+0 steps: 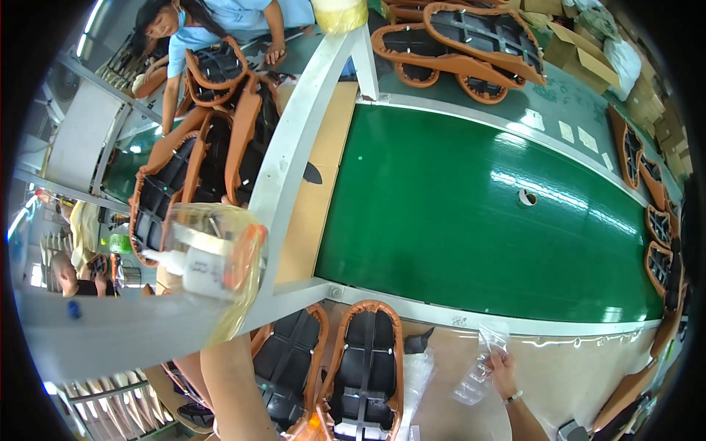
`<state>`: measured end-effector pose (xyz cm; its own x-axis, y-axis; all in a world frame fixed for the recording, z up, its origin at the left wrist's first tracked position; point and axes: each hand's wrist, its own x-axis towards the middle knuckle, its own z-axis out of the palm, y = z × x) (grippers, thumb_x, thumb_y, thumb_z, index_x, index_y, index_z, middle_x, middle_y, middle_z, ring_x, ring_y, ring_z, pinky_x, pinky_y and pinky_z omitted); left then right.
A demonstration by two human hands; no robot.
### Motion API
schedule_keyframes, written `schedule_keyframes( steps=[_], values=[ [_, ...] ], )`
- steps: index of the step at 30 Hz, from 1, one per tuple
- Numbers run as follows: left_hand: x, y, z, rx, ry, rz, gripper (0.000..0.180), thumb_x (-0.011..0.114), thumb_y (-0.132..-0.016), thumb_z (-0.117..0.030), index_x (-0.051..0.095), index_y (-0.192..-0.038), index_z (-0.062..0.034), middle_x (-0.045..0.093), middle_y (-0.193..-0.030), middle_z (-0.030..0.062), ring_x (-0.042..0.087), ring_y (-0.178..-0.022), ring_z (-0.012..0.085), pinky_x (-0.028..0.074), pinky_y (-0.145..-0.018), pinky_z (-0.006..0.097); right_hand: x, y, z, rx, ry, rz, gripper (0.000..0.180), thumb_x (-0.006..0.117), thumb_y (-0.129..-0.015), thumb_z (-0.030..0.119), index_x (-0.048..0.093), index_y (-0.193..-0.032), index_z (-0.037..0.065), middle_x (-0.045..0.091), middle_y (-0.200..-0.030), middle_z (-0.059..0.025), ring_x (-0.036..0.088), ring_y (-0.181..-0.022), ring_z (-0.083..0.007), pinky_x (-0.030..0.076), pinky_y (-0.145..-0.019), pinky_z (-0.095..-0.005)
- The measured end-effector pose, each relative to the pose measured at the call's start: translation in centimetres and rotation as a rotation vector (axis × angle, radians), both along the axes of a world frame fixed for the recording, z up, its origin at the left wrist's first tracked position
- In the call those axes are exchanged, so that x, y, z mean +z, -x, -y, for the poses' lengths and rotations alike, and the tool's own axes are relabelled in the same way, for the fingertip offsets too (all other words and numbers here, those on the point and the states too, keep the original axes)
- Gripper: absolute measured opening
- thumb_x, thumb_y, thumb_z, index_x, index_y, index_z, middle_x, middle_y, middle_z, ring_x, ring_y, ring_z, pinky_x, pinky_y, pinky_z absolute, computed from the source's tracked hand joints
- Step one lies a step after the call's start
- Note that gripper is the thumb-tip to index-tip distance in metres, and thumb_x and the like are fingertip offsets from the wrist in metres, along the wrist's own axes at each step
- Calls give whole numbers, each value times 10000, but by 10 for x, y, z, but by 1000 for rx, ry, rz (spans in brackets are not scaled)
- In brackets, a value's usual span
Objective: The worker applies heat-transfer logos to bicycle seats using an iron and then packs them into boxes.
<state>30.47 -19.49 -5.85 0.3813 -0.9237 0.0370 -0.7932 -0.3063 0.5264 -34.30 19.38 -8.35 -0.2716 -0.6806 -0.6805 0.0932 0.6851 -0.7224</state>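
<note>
My right hand (501, 370) is closed on a clear plastic bag (475, 376) beside the near edge of the green belt. My left forearm (234, 389) reaches up behind the grey metal frame (294, 158). The frame and a yellowish clear holder (246, 272) with a white bottle (202, 270) in it hide most of my left hand, so its fingers cannot be made out. Beyond that holder stand several brown-edged padded panels with black backs (158, 198). Another such panel (366, 367) lies in front of me, its black side up, next to a second one (288, 367).
The green conveyor belt (456, 220) carries a small tape roll (527, 197). More panels (478, 44) are stacked on the far side and along the right. A co-worker in light blue (243, 18) handles panels at the far left. Cardboard boxes (581, 59) stand at the far right.
</note>
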Motion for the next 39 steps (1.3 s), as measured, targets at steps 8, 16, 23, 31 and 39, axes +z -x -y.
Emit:
schedule_keyframes(
  steps=[8,16,23,31,39],
  values=[
    [111,9,-164,204,168,-1263,240,597,-927,-257,591,-1033,-42,636,-868,115,672,-772,283,536,-612,370,-6,1,1,42,47,-23,260,590,-964,245,604,-1068,7,568,-737,-21,566,-601,-107,510,-467,-261],
    [242,56,-408,467,607,-1168,105,534,-988,-200,584,-1022,-114,661,-740,18,643,-590,186,544,-518,314,-2,3,-16,-81,136,146,303,582,-971,231,618,-1144,-15,630,-785,-56,601,-642,-141,538,-625,-284],
    [289,157,-649,575,733,-893,226,561,-976,-211,587,-1156,-77,620,-1085,17,606,-1009,143,528,-845,344,38,-4,-162,-160,354,-195,340,551,-997,256,658,-1019,-66,645,-793,-66,568,-706,-141,465,-649,-305],
    [225,385,-788,356,263,-1878,632,587,-908,-227,357,-1496,-202,576,-1331,119,572,-1219,329,507,-1010,504,29,35,-342,-73,267,-107,327,494,-1019,241,654,-989,-43,674,-808,-82,571,-732,-131,464,-633,-343],
    [34,521,-858,433,-104,-1460,271,554,-942,-92,529,-1206,-150,608,-1013,-4,617,-867,134,523,-752,309,-27,109,-435,63,746,-616,264,490,-967,152,612,-798,-10,547,-692,-192,536,-652,-362,402,-600,-458]
  ],
)
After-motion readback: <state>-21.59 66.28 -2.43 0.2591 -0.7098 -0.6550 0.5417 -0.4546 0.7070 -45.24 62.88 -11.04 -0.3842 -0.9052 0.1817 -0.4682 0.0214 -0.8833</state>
